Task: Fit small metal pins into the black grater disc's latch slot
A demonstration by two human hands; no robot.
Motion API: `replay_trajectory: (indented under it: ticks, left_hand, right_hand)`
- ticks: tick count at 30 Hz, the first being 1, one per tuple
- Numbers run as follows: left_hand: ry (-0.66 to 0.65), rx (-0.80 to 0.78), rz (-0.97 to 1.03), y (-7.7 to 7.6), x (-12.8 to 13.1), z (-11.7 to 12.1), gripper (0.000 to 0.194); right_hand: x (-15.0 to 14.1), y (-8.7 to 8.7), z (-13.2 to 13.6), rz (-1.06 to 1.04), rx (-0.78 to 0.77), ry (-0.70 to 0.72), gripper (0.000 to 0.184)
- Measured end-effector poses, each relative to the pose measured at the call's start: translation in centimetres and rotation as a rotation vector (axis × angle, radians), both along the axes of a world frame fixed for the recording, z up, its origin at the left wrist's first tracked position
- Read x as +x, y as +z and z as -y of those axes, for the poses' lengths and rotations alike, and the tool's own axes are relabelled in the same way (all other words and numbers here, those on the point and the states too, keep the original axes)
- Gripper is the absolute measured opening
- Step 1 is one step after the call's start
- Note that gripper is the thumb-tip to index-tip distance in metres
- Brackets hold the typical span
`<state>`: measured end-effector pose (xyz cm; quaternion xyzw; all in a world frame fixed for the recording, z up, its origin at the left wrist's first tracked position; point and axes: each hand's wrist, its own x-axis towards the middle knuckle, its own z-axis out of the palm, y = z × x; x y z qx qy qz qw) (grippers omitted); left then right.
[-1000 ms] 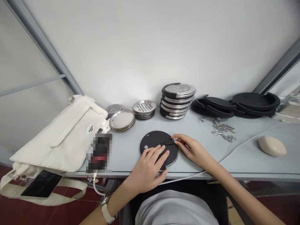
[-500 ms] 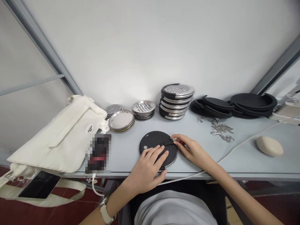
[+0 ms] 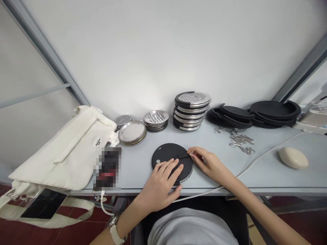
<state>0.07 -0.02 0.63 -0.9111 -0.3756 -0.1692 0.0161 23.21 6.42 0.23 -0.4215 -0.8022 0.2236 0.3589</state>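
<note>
Worktop [image 3: 138, 166] in pale grey carries a round black disc [image 3: 168, 151] at its near edge, around the middle, lying flat. The left hand [image 3: 159, 187] lies over the near part of this disc, fingers extended and slightly parted, thumb out by the near rim. At the disc's right rim the right hand [image 3: 206, 163] has thumb and forefinger narrowed together, beside the end of a dark line that crosses the black face; whether something small sits between those fingertips, I cannot tell.

Farther off, near the wall, stand a low stack of plain metal plates [image 3: 132, 131], a stack of metal grater discs [image 3: 156, 118] and a taller stack of black-edged graters [image 3: 198, 98]. Right of these are two piles of black round holders [image 3: 236, 111], with loose metal clasps [image 3: 240, 139] just nearer. A cream rounded object [image 3: 293, 158] lies far to the right, beyond a white cable [image 3: 263, 158]. On the left rests a cream bag [image 3: 56, 156].
</note>
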Motion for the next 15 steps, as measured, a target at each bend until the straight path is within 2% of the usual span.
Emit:
replay_trajectory:
  ticks: [11,15]
  left_hand:
    - [0.014,0.013,-0.009,-0.11,-0.02,0.06,0.055]
    - [0.015,0.009,-0.015,-0.11,-0.02,0.04,0.055]
  right_hand:
    - [-0.03,-0.13,-0.04,-0.057,-0.051,-0.055,0.02]
    - [-0.03,-0.22,-0.12,-0.074,-0.047,-0.028,0.02]
